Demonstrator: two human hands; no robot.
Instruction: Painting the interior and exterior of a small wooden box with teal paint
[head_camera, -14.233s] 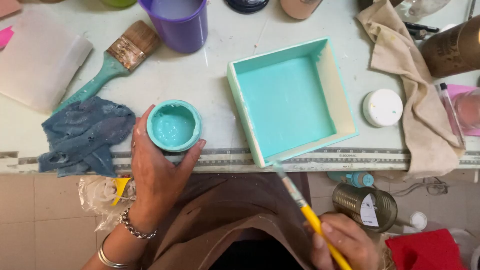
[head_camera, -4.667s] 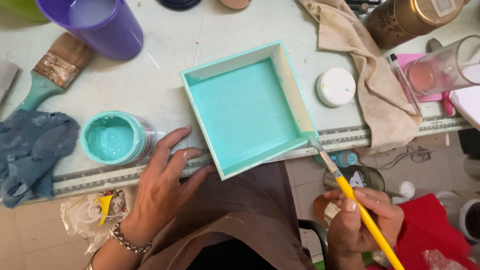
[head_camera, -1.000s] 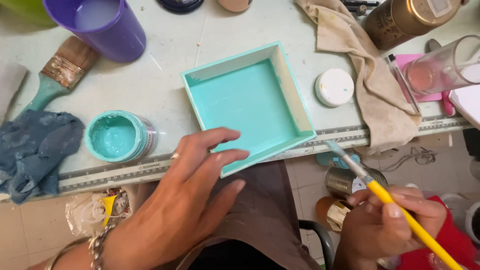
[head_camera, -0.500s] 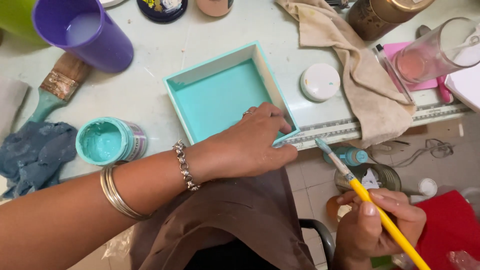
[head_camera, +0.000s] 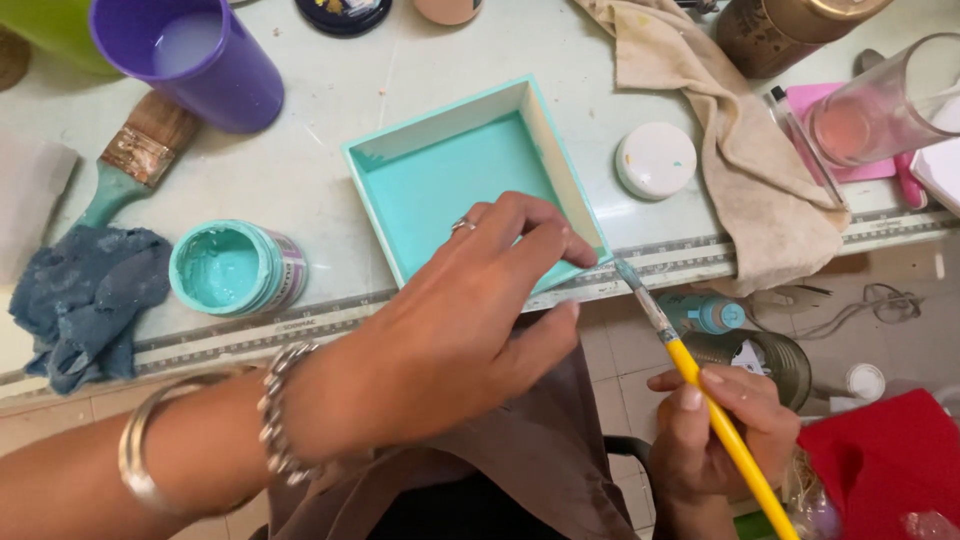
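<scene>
Left-hand fingers (head_camera: 545, 235) are laid over the near right corner of the square turquoise tray (head_camera: 455, 180), fingertips pressed on its rim and thumb tucked under the near edge, so the corner is pinched; a ring is worn on one finger. The left hand (head_camera: 450, 330) is reached across from the lower left, with bracelets seen at the wrist. The tray is set on the pale table (head_camera: 330, 110) at its near edge, rotated slightly, with that corner at the printed ruler strip (head_camera: 700, 255). Right-hand fingers (head_camera: 725, 395) are closed around the yellow handle of a thin paintbrush (head_camera: 700, 385); its bristle tip is held just beside the gripped tray corner, contact not clear. The right hand (head_camera: 715, 440) is kept below the table edge. An open jar of turquoise paint (head_camera: 235, 268) is placed left of the tray, near a blue rag (head_camera: 85, 300) and a wide flat brush (head_camera: 135, 160). A purple cup (head_camera: 195, 60) is stood behind them. A white lid (head_camera: 655, 160) and a beige cloth (head_camera: 730, 160) are found right of the tray, with a clear glass (head_camera: 885, 105) farther right.
</scene>
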